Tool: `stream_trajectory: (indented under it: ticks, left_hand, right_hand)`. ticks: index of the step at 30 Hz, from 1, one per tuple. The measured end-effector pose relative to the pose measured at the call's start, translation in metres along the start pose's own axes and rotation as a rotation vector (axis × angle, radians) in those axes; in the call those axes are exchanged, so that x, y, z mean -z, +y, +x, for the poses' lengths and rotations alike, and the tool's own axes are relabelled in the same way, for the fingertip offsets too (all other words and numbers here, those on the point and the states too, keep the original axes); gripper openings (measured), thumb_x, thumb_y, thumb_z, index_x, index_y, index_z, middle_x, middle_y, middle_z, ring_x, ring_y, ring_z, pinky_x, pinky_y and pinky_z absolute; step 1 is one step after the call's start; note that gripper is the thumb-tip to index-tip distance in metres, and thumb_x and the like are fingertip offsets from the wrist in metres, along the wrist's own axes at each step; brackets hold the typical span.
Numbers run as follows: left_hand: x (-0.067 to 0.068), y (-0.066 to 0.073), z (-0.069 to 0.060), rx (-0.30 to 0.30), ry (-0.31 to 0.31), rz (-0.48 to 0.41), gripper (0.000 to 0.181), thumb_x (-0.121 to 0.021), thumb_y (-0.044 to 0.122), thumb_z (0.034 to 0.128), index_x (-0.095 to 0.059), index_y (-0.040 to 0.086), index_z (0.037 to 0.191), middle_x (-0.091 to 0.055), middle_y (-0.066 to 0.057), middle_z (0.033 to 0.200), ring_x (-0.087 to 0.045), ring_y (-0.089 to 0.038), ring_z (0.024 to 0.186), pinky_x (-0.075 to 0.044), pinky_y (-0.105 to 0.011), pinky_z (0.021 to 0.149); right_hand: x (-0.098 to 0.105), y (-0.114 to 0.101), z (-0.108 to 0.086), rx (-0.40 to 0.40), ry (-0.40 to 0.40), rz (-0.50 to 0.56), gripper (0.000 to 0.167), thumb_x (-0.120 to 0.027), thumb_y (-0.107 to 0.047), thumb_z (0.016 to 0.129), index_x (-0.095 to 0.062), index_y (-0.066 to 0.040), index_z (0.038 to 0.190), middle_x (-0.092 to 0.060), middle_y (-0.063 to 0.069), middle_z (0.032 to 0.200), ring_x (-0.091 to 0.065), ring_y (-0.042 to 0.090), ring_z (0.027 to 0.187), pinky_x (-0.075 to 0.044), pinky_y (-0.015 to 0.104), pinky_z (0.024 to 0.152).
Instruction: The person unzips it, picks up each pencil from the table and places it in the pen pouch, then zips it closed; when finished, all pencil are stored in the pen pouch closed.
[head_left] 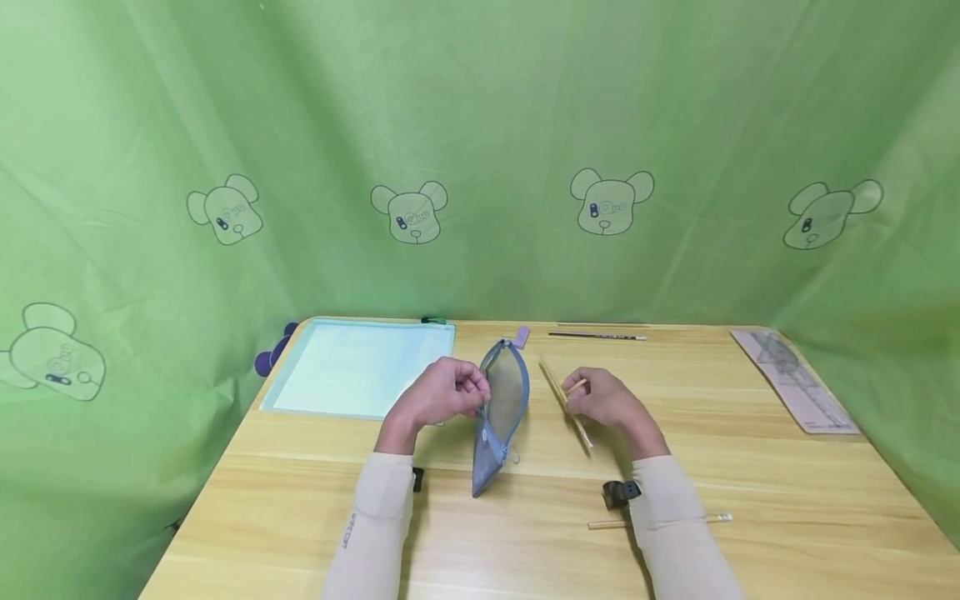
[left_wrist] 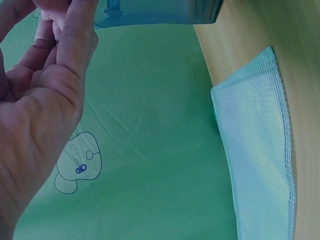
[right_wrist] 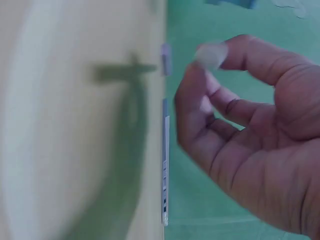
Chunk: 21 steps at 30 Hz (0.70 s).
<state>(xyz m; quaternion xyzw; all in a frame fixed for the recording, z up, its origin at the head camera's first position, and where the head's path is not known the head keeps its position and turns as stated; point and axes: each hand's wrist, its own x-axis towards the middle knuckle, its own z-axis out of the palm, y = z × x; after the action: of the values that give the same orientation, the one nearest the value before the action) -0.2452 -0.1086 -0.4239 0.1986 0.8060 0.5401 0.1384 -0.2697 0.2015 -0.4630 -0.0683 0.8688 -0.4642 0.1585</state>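
Note:
In the head view, my left hand [head_left: 450, 390] pinches one edge of a blue mesh zip pouch [head_left: 516, 392] and keeps it upright with its mouth spread apart. The same hand [left_wrist: 50, 85] shows large in the left wrist view, the pouch [left_wrist: 160, 12] beyond its fingertips. Right of the pouch and apart from it, my right hand [head_left: 603, 400] pinches a slanted wooden pencil [head_left: 557, 385], blurred by motion. In the right wrist view the fingertips of this hand [right_wrist: 250, 130] meet the thumb; the pencil's length is not clear there.
A mint mesh pouch [head_left: 360, 367] lies at the back left. A purple eraser [head_left: 522, 337] and a dark pencil [head_left: 596, 336] lie near the far edge. Another wooden pencil [head_left: 607, 525] lies partly under my right forearm. A pinkish sheet [head_left: 802, 392] with a clear ruler-like shape lies far right.

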Motion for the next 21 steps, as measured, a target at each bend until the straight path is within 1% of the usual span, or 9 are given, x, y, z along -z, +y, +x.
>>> stream_trajectory:
  ticks: [2, 4, 8, 9, 14, 16, 18, 21]
  left_hand:
    - [0.000, 0.000, 0.000, -0.001, -0.002, -0.001, 0.007, -0.068, -0.003, 0.0953, -0.073, -0.005, 0.099, -0.066, -0.003, 0.082, -0.065, -0.014, 0.075, -0.068, -0.033, 0.074]
    - [0.000, 0.000, 0.001, -0.001, -0.006, -0.002, 0.007, -0.068, -0.002, 0.0957, -0.073, -0.006, 0.099, -0.066, -0.003, 0.082, -0.065, -0.014, 0.075, -0.068, -0.033, 0.075]
    - [-0.001, 0.001, 0.000, 0.002, -0.005, -0.004, 0.007, -0.068, -0.003, 0.0956, -0.073, -0.006, 0.100, -0.066, -0.003, 0.083, -0.066, -0.015, 0.075, -0.068, -0.032, 0.074]
    - [-0.001, 0.001, 0.000, 0.002, -0.005, -0.003, 0.007, -0.068, -0.003, 0.0955, -0.073, -0.005, 0.099, -0.066, -0.003, 0.083, -0.066, -0.016, 0.076, -0.068, -0.032, 0.074]
    - [-0.002, 0.004, -0.001, 0.000, -0.002, 0.002, 0.009, -0.066, -0.006, 0.0944, -0.073, -0.003, 0.098, -0.067, -0.004, 0.083, -0.068, -0.022, 0.078, -0.068, -0.031, 0.074]
    - [-0.003, 0.004, -0.001, -0.001, -0.002, 0.001, 0.009, -0.066, -0.006, 0.0941, -0.073, -0.004, 0.098, -0.067, -0.004, 0.083, -0.069, -0.024, 0.079, -0.068, -0.031, 0.074]
    - [-0.003, 0.005, -0.001, 0.001, -0.004, 0.002, 0.009, -0.066, -0.006, 0.0938, -0.073, -0.004, 0.098, -0.067, -0.004, 0.083, -0.069, -0.025, 0.080, -0.067, -0.030, 0.074]
    - [-0.004, 0.006, -0.001, 0.000, -0.015, 0.002, 0.009, -0.067, -0.006, 0.0932, -0.074, -0.004, 0.098, -0.067, -0.004, 0.082, -0.068, -0.021, 0.077, -0.068, -0.033, 0.074]
  right_hand:
    - [0.005, -0.007, -0.003, 0.034, -0.029, 0.108, 0.049, -0.066, 0.004, 0.089, -0.054, 0.011, 0.135, -0.063, 0.007, 0.096, -0.060, 0.016, 0.079, -0.056, 0.027, 0.070]
    - [0.010, -0.016, -0.008, 0.069, -0.061, 0.210, 0.052, -0.066, 0.003, 0.089, -0.051, 0.011, 0.138, -0.062, 0.005, 0.097, -0.058, 0.015, 0.079, -0.056, 0.026, 0.070]
    - [0.018, -0.033, -0.020, 0.113, -0.127, 0.295, 0.051, -0.067, 0.002, 0.089, -0.051, 0.009, 0.137, -0.064, 0.000, 0.097, -0.062, 0.012, 0.086, -0.059, 0.025, 0.078]
    - [0.019, -0.037, -0.023, 0.116, -0.151, 0.311, 0.049, -0.067, 0.003, 0.089, -0.052, 0.008, 0.136, -0.064, -0.001, 0.096, -0.062, 0.012, 0.086, -0.058, 0.025, 0.078]
    - [0.019, -0.049, -0.032, 0.119, -0.260, 0.300, 0.041, -0.065, 0.004, 0.086, -0.056, 0.005, 0.126, -0.066, 0.000, 0.094, -0.061, 0.011, 0.082, -0.055, 0.023, 0.074]
    - [0.017, -0.051, -0.032, 0.126, -0.290, 0.281, 0.039, -0.063, 0.004, 0.084, -0.056, 0.006, 0.122, -0.066, 0.001, 0.093, -0.061, 0.010, 0.080, -0.054, 0.022, 0.071]
    - [0.013, -0.051, -0.032, 0.133, -0.304, 0.268, 0.037, -0.062, 0.005, 0.083, -0.057, 0.007, 0.119, -0.066, 0.003, 0.093, -0.060, 0.010, 0.079, -0.054, 0.021, 0.070]
    - [0.004, -0.051, -0.027, 0.139, -0.298, 0.261, 0.032, -0.061, 0.005, 0.085, -0.057, 0.009, 0.117, -0.066, 0.002, 0.091, -0.060, 0.009, 0.077, -0.053, 0.020, 0.068]
